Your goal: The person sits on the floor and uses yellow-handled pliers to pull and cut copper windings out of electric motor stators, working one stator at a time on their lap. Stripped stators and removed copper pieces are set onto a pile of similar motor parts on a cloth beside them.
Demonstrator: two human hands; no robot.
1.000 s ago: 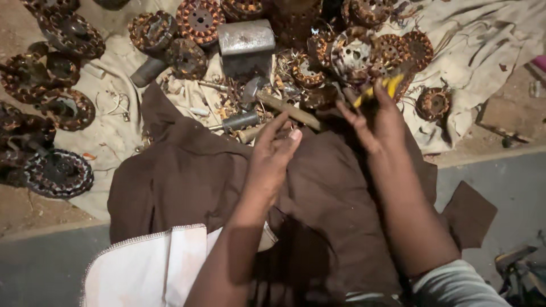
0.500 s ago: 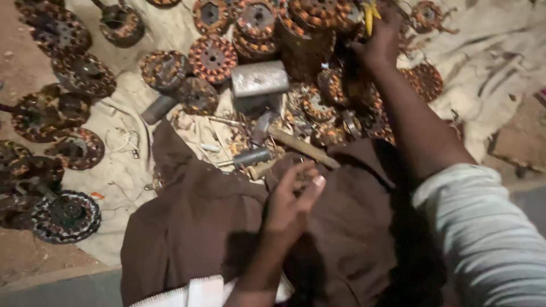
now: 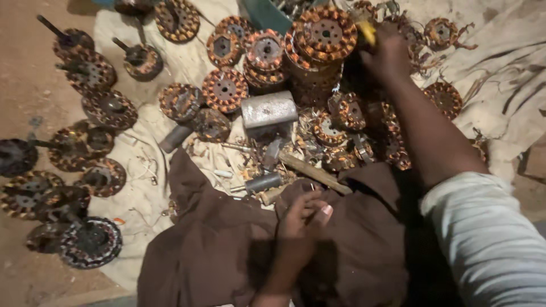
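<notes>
Since 0.5 s ago, right hand (image 3: 389, 54) is reaching farther to 1 o'clock, fist closed around a yellow-handled tool (image 3: 367, 31) beside the stacked copper-wound stators (image 3: 321, 42); left hand (image 3: 301, 219), fingers curled, is resting on brown cloth (image 3: 210, 250), grasp unclear.

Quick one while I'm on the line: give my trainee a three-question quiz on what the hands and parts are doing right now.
1. True or false: the right hand is reaching toward the stack of copper-wound motor cores.
2. The left hand rests on: A) brown cloth B) metal cylinder C) bare dirt.
3. What colour is the tool at the right hand?

Key: 1 true; 2 A; 3 yellow.
</notes>
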